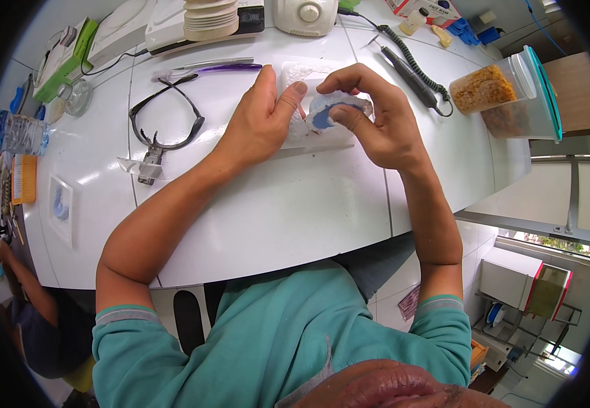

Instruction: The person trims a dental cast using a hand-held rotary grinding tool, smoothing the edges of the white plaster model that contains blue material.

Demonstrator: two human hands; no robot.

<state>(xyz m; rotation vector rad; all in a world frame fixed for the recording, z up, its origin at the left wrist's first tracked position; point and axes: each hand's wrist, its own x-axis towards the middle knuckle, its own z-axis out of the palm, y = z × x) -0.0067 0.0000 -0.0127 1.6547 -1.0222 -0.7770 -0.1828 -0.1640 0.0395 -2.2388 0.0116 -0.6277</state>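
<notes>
My right hand (385, 126) grips a blue dental mould (323, 117) with a pale, cloudy rim, thumb on its near face and curled fingers around its far side. My left hand (257, 115) is just to its left, index finger and thumb stretched out and apart. A thin reddish strip shows beside the left thumb; whether that hand touches it is hidden. Behind both hands is a clear tray (302, 70) of small white beads. Left of my left hand lie black-framed magnifying glasses (200, 122) and a purple-handled tool (230, 67).
A handpiece (410, 78) with a coiled cord lies on the right, near tubs of orange-brown granules (482, 90). White devices (305, 15) line the back. At left are a glass jar (75, 98) and a small white tray (71, 211). Another person (50, 333) sits at lower left.
</notes>
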